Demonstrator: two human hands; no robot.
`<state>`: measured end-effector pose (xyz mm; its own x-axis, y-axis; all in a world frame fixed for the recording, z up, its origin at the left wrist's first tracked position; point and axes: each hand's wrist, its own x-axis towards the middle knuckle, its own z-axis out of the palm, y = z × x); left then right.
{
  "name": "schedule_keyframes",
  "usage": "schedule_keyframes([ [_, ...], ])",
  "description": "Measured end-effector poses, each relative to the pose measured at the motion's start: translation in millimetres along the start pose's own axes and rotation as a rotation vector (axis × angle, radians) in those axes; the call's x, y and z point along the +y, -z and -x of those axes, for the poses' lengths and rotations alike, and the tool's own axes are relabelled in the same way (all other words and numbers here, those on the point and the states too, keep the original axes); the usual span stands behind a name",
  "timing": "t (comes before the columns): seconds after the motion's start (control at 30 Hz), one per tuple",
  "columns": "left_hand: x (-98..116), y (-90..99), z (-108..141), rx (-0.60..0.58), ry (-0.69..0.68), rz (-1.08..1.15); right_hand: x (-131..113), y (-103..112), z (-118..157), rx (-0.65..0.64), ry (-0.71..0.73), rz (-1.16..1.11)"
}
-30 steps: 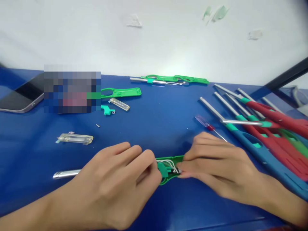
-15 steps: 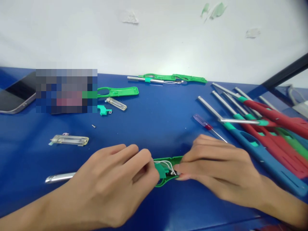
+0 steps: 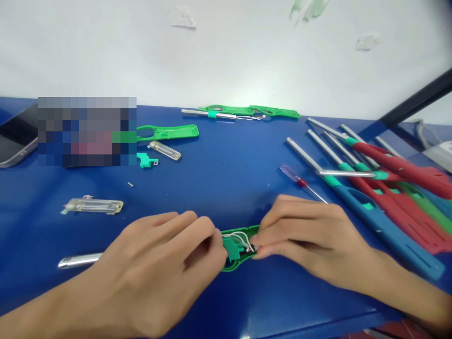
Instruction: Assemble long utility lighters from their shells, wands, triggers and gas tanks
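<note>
A green lighter shell half (image 3: 231, 269) lies open-side up between my hands. Inside it sit a teal trigger (image 3: 233, 249) and looping white wires (image 3: 240, 234). My left hand (image 3: 173, 266) is closed on the shell's left part, its fingertips partly hidden. From beneath that hand a metal lighter tube (image 3: 79, 260) sticks out to the left. My right hand (image 3: 303, 235) pinches at the shell's right part, with thumb and forefinger by a small black part (image 3: 253, 248) at the wire ends. What lies under the right fingers is hidden.
Several long-nosed lighters (image 3: 381, 216) lie piled at right, beside a purple-handled screwdriver (image 3: 293, 174). Clear fuel tanks (image 3: 94, 205), a screw (image 3: 130, 184), a teal trigger (image 3: 146, 160) and a green shell half (image 3: 176, 133) lie left. Another opened lighter (image 3: 247, 112) rests by the wall (image 3: 229, 56).
The whole view has shifted slightly, so things appear a little further left. Both hands keep their hold on the shell, and slightly more of the teal trigger shows.
</note>
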<state>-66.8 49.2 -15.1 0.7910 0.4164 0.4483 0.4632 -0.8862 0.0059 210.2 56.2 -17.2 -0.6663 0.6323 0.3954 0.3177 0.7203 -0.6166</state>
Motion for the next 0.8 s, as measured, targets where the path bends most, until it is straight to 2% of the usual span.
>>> schedule_keyframes([
  [0.27,-0.6,3.6,1.5,-0.02,0.005,0.04,-3.0,2.6,-0.8,-0.016,0.005,0.048],
  [0.8,1.5,2.9,1.2,-0.042,0.002,0.018,-3.8,3.9,-2.5,-0.065,-0.03,-0.014],
])
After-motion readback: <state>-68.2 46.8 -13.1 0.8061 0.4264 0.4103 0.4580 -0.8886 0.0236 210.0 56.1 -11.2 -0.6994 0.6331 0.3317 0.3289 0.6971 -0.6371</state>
